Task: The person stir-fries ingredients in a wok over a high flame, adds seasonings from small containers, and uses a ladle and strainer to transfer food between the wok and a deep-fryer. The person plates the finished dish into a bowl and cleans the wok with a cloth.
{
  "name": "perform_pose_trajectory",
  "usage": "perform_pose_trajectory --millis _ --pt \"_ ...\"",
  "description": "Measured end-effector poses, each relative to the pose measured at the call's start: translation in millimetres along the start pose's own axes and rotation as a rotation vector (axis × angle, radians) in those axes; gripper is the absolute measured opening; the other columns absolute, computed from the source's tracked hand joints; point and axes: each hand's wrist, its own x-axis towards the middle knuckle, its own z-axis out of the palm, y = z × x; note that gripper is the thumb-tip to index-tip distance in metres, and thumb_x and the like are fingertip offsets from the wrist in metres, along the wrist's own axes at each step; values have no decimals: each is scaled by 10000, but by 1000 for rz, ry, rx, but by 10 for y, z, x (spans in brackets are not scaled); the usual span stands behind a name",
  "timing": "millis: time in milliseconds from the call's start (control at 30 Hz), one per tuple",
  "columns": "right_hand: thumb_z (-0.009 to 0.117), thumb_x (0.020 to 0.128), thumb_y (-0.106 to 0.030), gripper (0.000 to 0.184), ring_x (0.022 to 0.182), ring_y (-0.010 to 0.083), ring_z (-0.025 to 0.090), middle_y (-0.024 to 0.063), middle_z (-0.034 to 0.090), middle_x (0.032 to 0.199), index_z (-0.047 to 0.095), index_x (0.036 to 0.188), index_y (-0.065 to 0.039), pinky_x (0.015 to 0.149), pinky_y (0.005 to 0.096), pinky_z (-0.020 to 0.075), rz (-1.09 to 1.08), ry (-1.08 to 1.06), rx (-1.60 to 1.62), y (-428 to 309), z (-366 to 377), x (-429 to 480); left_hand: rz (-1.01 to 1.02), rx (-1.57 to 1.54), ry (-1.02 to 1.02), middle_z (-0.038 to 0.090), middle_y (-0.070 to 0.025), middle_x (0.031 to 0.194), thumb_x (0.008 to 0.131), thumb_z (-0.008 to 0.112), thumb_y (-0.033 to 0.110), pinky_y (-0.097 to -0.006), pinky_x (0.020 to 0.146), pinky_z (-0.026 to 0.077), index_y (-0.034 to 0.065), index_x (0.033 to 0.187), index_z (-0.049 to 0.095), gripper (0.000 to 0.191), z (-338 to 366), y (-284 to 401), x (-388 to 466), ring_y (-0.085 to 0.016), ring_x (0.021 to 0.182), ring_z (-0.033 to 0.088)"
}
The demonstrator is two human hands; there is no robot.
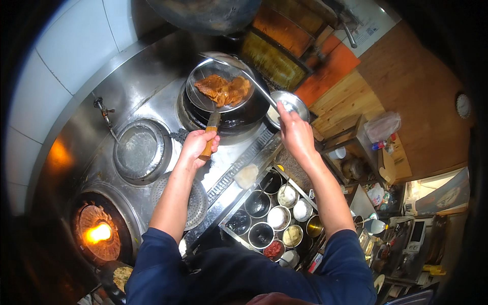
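Observation:
My left hand (200, 146) grips the wooden handle (207, 148) of a wire-mesh strainer (200, 99). Browned pieces of food, apparently fried meat (223, 89), lie in its mesh. Beneath the strainer a dark wok (232, 126) sits on the range. In my right hand (297, 129) is the long metal handle of a ladle (263, 91), whose bowl is over the strainer's far rim; I cannot tell whether they touch. A steel bowl (299, 103) stands just beyond my right hand. Past my left forearm, a perforated metal skimmer (198, 204) lies partly hidden.
A flame glows in an uncovered burner (98, 233) at lower left. A faucet (105, 110) reaches over a round metal pot (139, 146). Several seasoning containers (279, 218) stand before my body. Food (122, 276) shows in a dark pan. Wooden shelving (354, 141) is at right.

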Motion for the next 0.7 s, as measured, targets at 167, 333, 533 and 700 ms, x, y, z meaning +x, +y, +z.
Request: perform_pose_trajectory --millis 167,333,533,700 --pt "513 933 -36 603 805 425 735 257 695 1078 578 1522 -147 724 518 601 -22 -86 -162 97 120 323 -46 42 35 642 -130 851 1023 587 -8 -291 534 517 -75 1023 576 68 47 106 59 -160 639 592" --pt "529 954 -63 571 786 387 739 199 710 992 596 1511 -172 711 504 606 -19 -49 -196 155 492 336 -63 100 42 635 -143 873 1030 575 3 -277 536 511 -96 1029 556 100 4 224 315 -156 629 591" --pt "638 874 -69 723 843 383 741 201 687 1083 516 1572 -214 738 504 599 129 -134 -121 -42 657 356 -137 -26 22 628 -110 910 1078 544 39 -220 533 512 -55 1157 553 123 -64 324 614 -119 670 585" --pt "562 978 -102 461 791 347 744 147 685 894 642 1426 -178 665 487 600 2 164 -41 -450 549 83 -90 -14 -15 620 -108 904 1077 563 53 -246 548 514 -49 1092 544 104 -176 432 315 -136 681 581"
